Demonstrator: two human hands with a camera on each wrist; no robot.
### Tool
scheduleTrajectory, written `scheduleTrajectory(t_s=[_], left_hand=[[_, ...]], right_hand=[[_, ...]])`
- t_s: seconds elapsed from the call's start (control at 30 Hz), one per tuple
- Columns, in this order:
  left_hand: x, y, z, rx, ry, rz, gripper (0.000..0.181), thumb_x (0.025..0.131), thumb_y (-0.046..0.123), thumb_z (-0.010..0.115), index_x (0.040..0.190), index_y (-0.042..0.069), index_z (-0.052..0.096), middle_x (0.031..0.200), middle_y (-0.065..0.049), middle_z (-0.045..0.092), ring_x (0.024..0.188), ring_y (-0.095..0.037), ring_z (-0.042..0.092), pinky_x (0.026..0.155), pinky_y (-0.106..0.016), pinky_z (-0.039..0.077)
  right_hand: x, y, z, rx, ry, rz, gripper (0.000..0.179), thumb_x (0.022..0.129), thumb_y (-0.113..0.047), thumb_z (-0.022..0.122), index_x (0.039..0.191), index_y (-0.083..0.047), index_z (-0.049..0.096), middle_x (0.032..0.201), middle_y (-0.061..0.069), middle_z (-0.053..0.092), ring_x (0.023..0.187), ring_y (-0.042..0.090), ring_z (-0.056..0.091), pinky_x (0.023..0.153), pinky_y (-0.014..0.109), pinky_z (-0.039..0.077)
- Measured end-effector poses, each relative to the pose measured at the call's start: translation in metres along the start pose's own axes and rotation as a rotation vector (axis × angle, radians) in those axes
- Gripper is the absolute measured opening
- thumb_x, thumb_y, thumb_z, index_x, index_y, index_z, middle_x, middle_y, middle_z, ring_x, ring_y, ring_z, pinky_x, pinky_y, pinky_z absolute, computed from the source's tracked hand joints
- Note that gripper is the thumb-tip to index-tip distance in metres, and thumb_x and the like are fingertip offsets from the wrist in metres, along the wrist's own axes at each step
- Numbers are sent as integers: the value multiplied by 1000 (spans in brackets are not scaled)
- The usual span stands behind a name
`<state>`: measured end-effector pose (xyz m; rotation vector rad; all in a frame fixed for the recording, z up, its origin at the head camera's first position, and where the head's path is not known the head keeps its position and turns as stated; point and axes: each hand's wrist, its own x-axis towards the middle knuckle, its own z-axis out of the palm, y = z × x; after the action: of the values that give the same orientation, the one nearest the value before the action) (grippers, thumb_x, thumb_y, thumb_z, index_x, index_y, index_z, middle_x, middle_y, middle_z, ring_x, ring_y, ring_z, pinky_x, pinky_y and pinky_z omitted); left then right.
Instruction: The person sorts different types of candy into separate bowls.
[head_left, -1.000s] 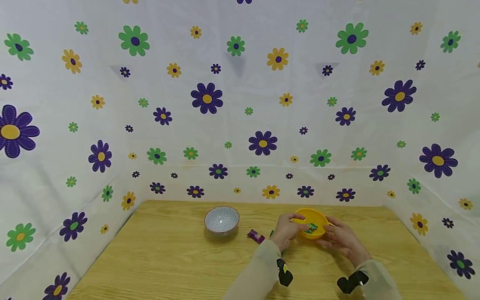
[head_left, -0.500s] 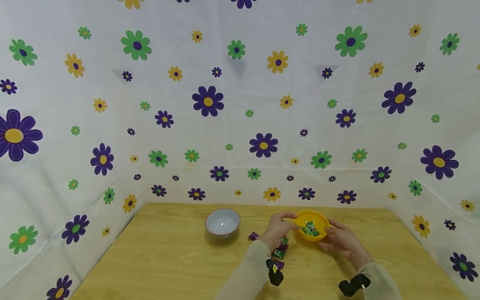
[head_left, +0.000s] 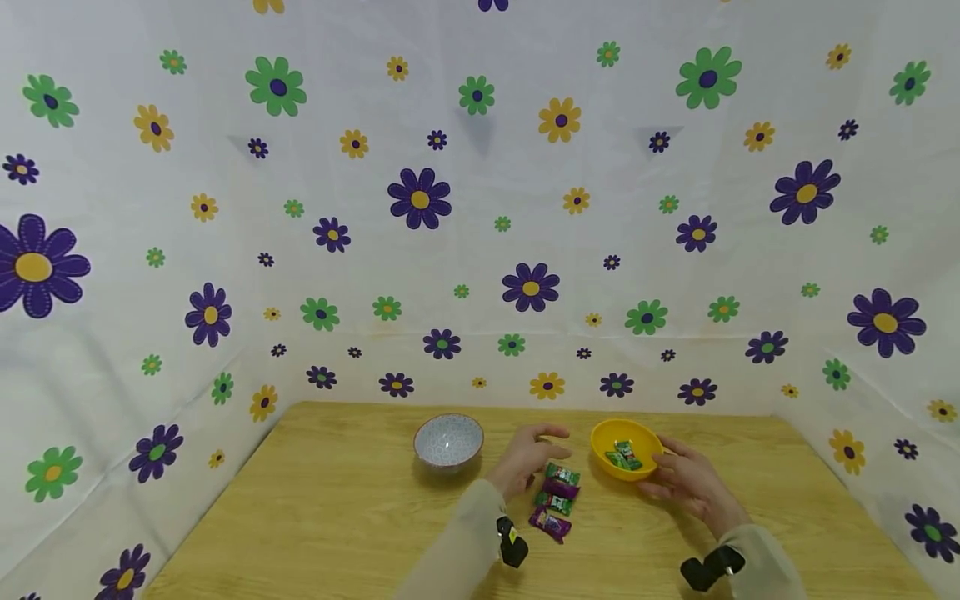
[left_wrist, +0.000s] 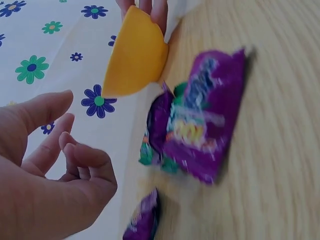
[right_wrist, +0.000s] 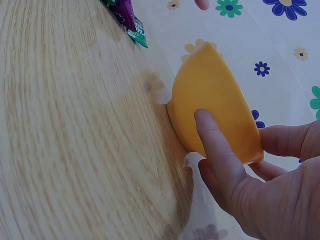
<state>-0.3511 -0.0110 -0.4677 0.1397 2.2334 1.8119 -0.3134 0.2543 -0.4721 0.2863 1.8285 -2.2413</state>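
Note:
My right hand point(head_left: 692, 485) holds the yellow bowl point(head_left: 604, 447) at its right side. In the right wrist view, the thumb is at the rim and a finger point(right_wrist: 218, 145) lies along the outer wall. Green-wrapped candies point(head_left: 623, 456) lie inside the bowl. My left hand point(head_left: 522, 461) hovers left of the bowl, fingers loosely bent, holding nothing. Just right of that hand, green and purple wrapped candies lie in a row on the table, with a purple candy point(head_left: 551, 523) nearest me. Another purple candy point(left_wrist: 142, 220) shows low in the left wrist view; the left hand hides it from the head camera.
A pale patterned bowl point(head_left: 448, 442) with a reddish rim stands on the wooden table point(head_left: 330, 508), left of my left hand. White flower-printed cloth point(head_left: 480, 250) hangs behind the table and along both sides.
My left hand has drawn away leftward from the yellow bowl, bringing the candy row and the green candies in the bowl into fuller view. The right hand stays at the bowl.

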Motion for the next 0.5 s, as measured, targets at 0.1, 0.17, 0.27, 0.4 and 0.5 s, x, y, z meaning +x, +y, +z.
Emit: scheduleTrajectory(t_s=[0.1,0.17,0.27,0.4,0.5], left_hand=[[-3,-2,-7,37,-27,-8,32,88,18,72,119,15,67,93,-2,62,51,-12,34,48,-25,28],[-6,-3,-11,59,-44,-5,32,88,18,73,119,15,68,93,-2,60,53,-13,36,51,-25,31],[-11,-5,-15,66,-61,-1,34,87,15,74,120,13,67,94,-4,56,56,-14,38,53,-25,35],[-16,-7,-17,66,-54,2,38,85,14,76,121,12,66,93,-4,53,63,-15,42,58,-25,39],[-18,-8,-19,72,-45,14,39,85,14,76,122,13,66,87,-3,51,67,-17,45,60,-26,40]], right_hand=[[0,-3,0,-5,-7,-4,64,103,-8,43,157,-6,9,158,32,14,132,41,42,91,43,54],[-1,-4,0,-12,-5,-3,64,103,-8,43,157,-6,9,158,31,14,128,40,46,91,43,54],[-2,-3,-1,-16,0,5,64,103,-7,43,157,-6,9,158,31,14,119,35,53,93,44,53],[-2,-2,-1,-11,-4,4,64,103,-7,43,157,-6,9,158,31,14,116,32,56,93,44,53],[-1,-3,-1,-11,-12,-2,63,103,-6,42,157,-6,9,158,31,13,122,36,52,92,44,53]])
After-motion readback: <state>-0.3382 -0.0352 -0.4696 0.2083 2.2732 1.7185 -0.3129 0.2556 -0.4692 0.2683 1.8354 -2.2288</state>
